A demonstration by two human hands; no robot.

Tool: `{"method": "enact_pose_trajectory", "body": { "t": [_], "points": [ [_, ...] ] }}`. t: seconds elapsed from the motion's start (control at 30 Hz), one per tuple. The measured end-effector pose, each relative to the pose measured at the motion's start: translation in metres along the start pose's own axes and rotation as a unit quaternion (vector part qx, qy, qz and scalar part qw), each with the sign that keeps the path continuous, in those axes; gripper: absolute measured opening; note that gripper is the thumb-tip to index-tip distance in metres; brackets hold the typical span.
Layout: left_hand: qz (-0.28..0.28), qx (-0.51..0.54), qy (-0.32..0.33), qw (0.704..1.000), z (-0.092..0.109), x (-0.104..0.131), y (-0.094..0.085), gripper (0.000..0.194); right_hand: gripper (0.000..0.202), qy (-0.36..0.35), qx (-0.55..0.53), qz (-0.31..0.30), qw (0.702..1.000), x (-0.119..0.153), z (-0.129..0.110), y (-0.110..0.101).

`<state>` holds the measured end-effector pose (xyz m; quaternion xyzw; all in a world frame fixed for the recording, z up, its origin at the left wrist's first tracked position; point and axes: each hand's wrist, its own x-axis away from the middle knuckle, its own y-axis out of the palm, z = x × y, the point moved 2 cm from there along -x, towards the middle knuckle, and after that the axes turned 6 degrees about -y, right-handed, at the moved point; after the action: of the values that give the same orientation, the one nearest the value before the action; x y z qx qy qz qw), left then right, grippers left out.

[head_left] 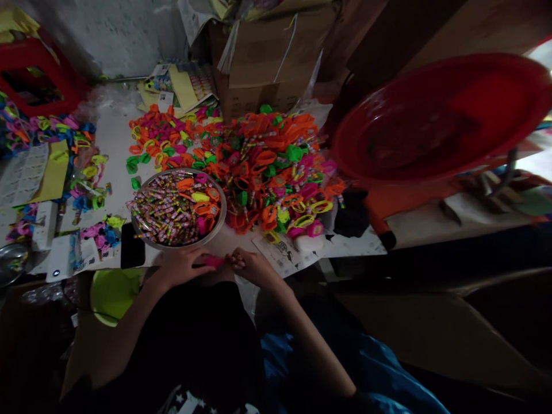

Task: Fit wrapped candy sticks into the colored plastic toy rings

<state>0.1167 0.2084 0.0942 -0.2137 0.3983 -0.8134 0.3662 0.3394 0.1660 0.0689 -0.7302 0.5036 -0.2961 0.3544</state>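
My left hand is closed on a pink plastic toy watch at the table's front edge, above my lap. My right hand sits just to the right, its fingers curled around several small wrapped candy rolls, close to the watch's right end. Right behind my hands stands a round clear bowl, full of patterned candy rolls with some orange, yellow and pink toy watches on its right side. A large heap of toy watches, mostly orange, lies behind and right of the bowl.
A black phone lies left of the bowl. More colourful toy pieces and yellow cards cover the left. A cardboard box stands behind the heap. A big red basin is on the right, and a green tub sits below the table.
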Motion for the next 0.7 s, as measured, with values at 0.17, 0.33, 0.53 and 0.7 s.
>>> {"method": "enact_pose_trajectory", "body": {
  "t": [0.17, 0.33, 0.53, 0.7],
  "points": [
    [0.104, -0.002, -0.095, 0.99, -0.027, -0.014, -0.019, 0.027, 0.018, 0.023, 0.052, 0.218, 0.974, 0.006, 0.061, -0.012],
    [0.2, -0.107, -0.141, 0.964, -0.039, -0.042, -0.005, 0.024, 0.019, 0.094, 0.025, 0.252, 0.963, 0.009, 0.068, -0.008],
    [0.245, -0.155, -0.184, 0.939, -0.041, -0.072, 0.017, 0.032, 0.024, 0.071, -0.145, 0.167, 0.973, -0.006, 0.032, 0.014],
    [0.24, -0.077, -0.167, 0.953, -0.036, -0.071, 0.007, 0.018, 0.024, 0.041, -0.242, 0.16, 0.956, -0.017, 0.015, 0.019]
  ]
}}
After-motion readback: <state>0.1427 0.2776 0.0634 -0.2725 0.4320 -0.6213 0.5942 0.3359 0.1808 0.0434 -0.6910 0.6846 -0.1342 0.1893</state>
